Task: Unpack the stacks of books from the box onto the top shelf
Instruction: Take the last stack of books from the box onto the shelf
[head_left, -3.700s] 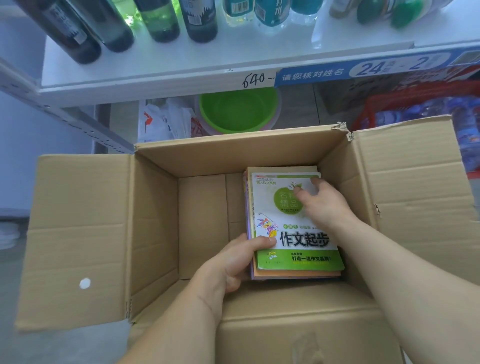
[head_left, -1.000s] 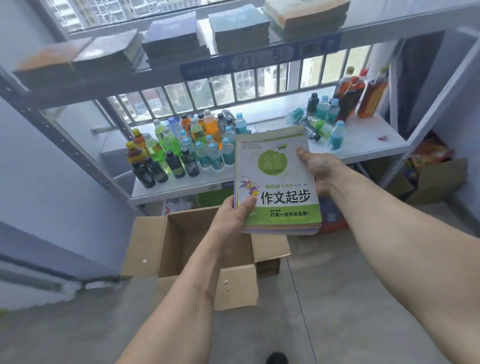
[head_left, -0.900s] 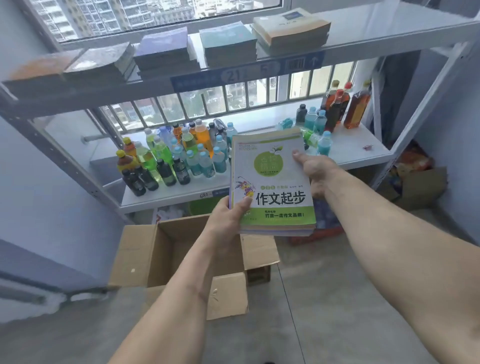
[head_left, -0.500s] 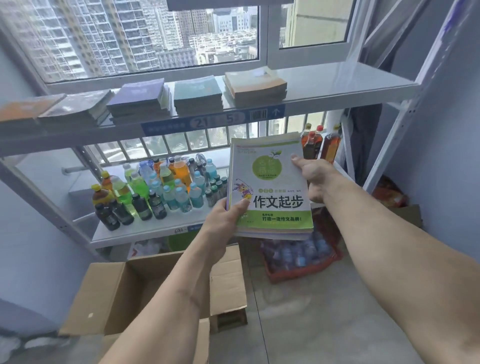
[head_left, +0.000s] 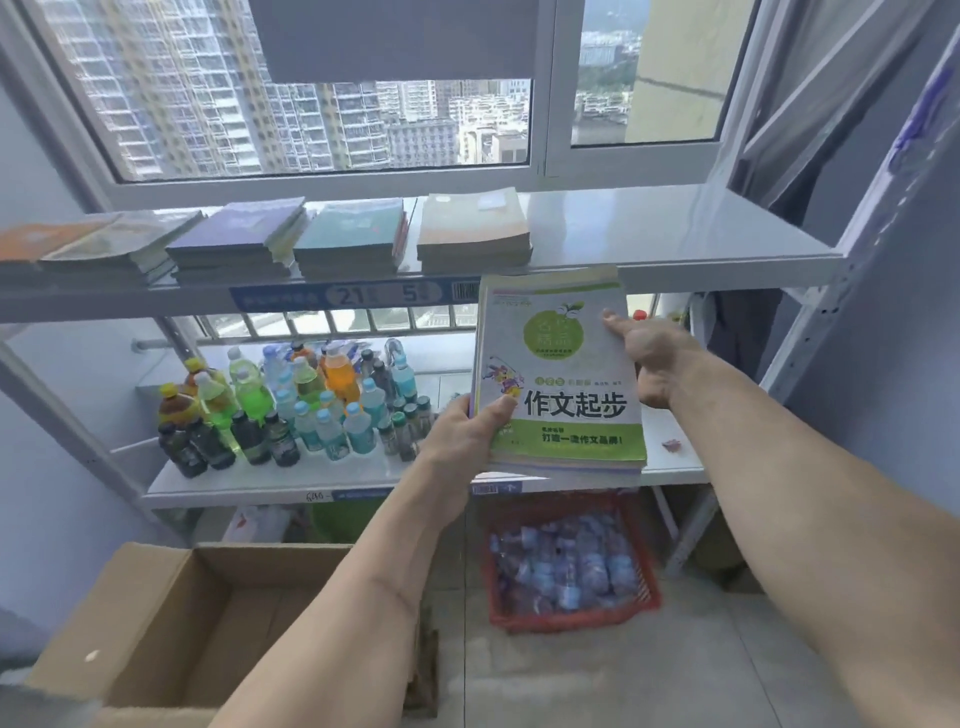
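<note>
**Stack of books held up just below the top shelf**

Both hands carry a stack of books (head_left: 558, 374) in the air, in front of the shelving and just under the front edge of the top shelf (head_left: 675, 234). Left hand (head_left: 462, 434) grips the stack's near left corner, thumb curled over the green-and-white cover and fingers beneath. Right hand (head_left: 652, 358) holds the far right edge, its thumb lying on the cover and its fingers hidden behind the stack. The stack tilts slightly, its far end higher and overlapping the shelf's front edge in the view.

Below the left forearm, the cardboard box (head_left: 171, 618) stands open on the floor, with no books visible in the part that shows. Just past it, a red basket (head_left: 571, 618) of wrapped bottles sits on the floor under the lowest shelf. On the middle shelf (head_left: 322, 478) a cluster of drink bottles (head_left: 291, 410) stands left of the held stack.

Farther up, five other stacks of books (head_left: 353, 236) lie flat in a row along the left and middle of the top shelf; its right part is bare. Behind the shelf is a window (head_left: 322, 88) showing high-rise buildings.
</note>
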